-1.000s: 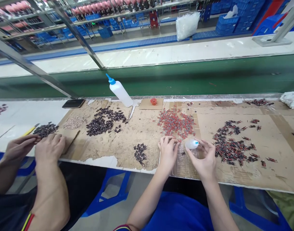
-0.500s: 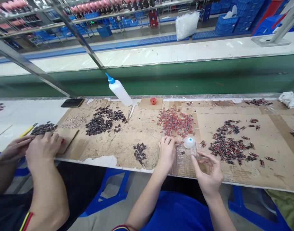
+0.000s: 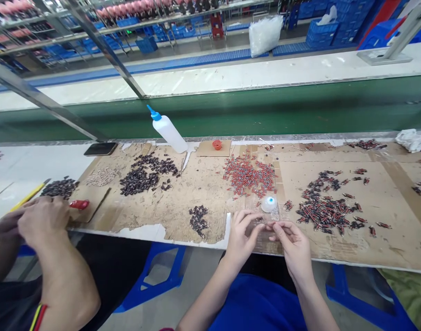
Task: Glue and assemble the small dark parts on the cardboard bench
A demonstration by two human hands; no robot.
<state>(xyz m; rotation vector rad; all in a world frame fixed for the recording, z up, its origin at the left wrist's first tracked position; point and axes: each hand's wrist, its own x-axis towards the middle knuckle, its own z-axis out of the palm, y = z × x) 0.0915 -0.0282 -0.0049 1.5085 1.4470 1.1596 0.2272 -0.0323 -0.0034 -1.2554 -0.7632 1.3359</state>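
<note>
My left hand [image 3: 244, 234] and my right hand [image 3: 295, 243] meet at the fingertips above the cardboard's front edge. Each has thumb and fingers pinched together; whatever small piece lies between them is too small to make out. Just beyond the fingertips sits a small white bottle with a blue tip [image 3: 268, 204]. Behind it spreads a pile of small red-and-silver parts [image 3: 250, 177]. To the right of my right hand lies a heap of red-and-black parts [image 3: 329, 215]. A small cluster of black parts [image 3: 198, 219] is left of my left hand.
A white squeeze bottle [image 3: 170, 133] leans at the back, left of a red cup [image 3: 216, 145]. Farther left are black pieces [image 3: 139, 179], a phone [image 3: 100, 148] and a co-worker's hands [image 3: 41, 216] beside a red object [image 3: 79, 204]. A metal post [image 3: 106, 50] rises behind.
My left hand has drawn back toward me from the red parts, and my right hand has moved left. Their fingertips now meet. A red object shows beside the co-worker's hands.
</note>
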